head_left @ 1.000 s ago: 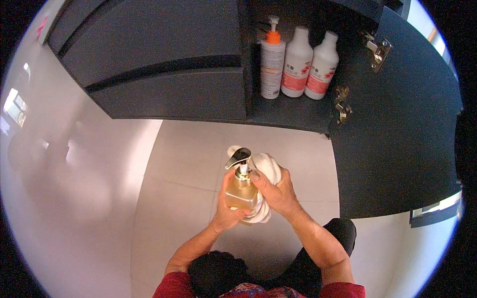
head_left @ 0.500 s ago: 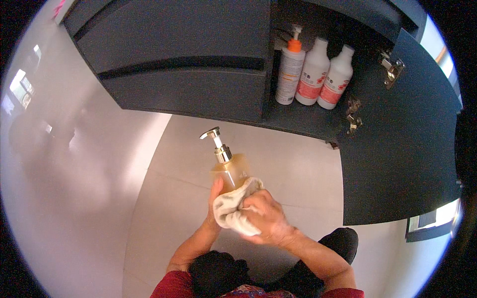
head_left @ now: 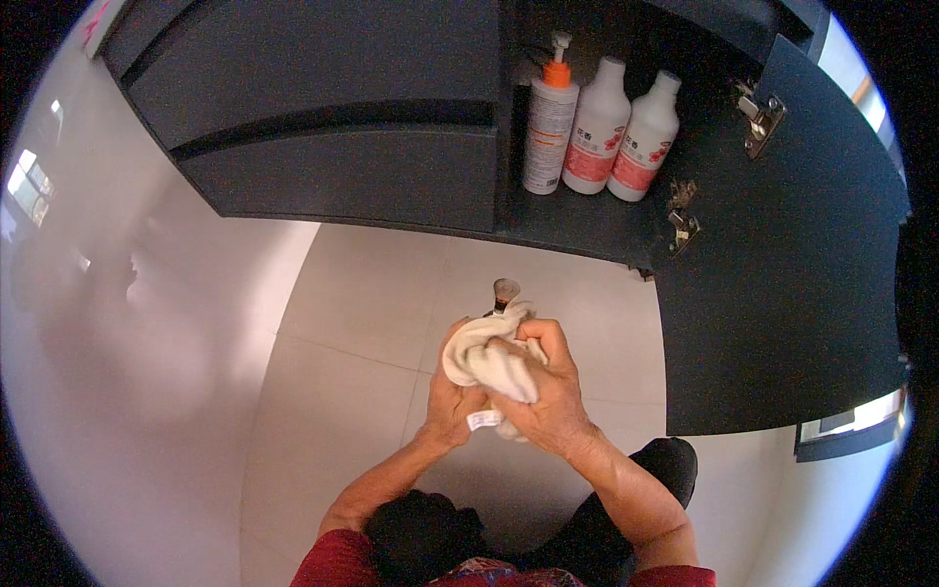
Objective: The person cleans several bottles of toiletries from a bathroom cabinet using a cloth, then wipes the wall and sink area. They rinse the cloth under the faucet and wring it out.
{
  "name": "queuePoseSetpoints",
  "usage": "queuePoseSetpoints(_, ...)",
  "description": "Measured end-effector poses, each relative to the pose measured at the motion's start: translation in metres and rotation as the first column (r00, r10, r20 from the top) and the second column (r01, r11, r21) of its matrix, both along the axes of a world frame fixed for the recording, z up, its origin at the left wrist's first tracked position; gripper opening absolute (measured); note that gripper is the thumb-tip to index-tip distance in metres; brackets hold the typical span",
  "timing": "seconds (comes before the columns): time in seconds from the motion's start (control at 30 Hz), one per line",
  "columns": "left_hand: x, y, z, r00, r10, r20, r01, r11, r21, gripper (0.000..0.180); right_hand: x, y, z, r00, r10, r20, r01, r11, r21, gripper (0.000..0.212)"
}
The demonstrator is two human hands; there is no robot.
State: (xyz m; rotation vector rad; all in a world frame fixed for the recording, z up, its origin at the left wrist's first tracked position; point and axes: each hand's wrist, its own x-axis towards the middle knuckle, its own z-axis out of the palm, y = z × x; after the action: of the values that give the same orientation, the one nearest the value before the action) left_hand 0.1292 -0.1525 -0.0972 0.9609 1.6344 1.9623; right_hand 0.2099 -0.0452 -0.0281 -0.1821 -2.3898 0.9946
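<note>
Between my two hands is a cream cloth [head_left: 484, 360], bunched up, with a small white tag at its lower edge. Just past it shows the metallic top of a pump bottle [head_left: 505, 291]; the cloth and hands hide the bottle's body. My left hand [head_left: 451, 399] wraps round the bottle from the left side, its fingers partly covered. On the right, my right hand [head_left: 555, 396] is closed on the cloth and presses it against the bottle.
Ahead is a dark cabinet [head_left: 342, 171] with its door [head_left: 782, 264] swung out to the right. Inside stand a white pump bottle with an orange collar [head_left: 551, 132] and two white bottles with pink labels [head_left: 596, 132] [head_left: 645, 142]. Below lies a pale tiled floor [head_left: 342, 303].
The bottle has tilted so its pump top faces me, and it has shifted to the right. The cloth now covers the amber body that showed before. Both hands have come closer together.
</note>
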Motion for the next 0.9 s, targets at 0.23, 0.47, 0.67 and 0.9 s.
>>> queuePoseSetpoints(0.23,-0.008,-0.010,-0.011,0.949,0.019,0.316,-0.046,0.996,0.079,0.078,-0.007,-0.013,-0.031,0.988,-0.151,0.015,0.106,0.613,-0.783,0.034)
queuePoseSetpoints(0.47,-0.015,-0.021,-0.007,0.985,0.000,0.170,-0.019,0.994,0.109,0.083,-0.017,-0.003,-0.048,0.941,0.062,0.332,0.326,0.098,-0.940,0.053)
queuePoseSetpoints(0.67,-0.019,-0.020,-0.030,0.951,0.100,0.292,-0.179,0.950,0.255,0.075,-0.009,-0.009,-0.054,0.963,0.222,0.150,0.200,-0.221,-0.954,0.053)
queuePoseSetpoints(0.9,-0.017,-0.003,-0.002,0.989,-0.122,0.089,0.107,0.982,0.159,0.080,-0.012,-0.009,-0.048,0.978,0.006,0.210,0.204,-0.257,-0.945,0.039)
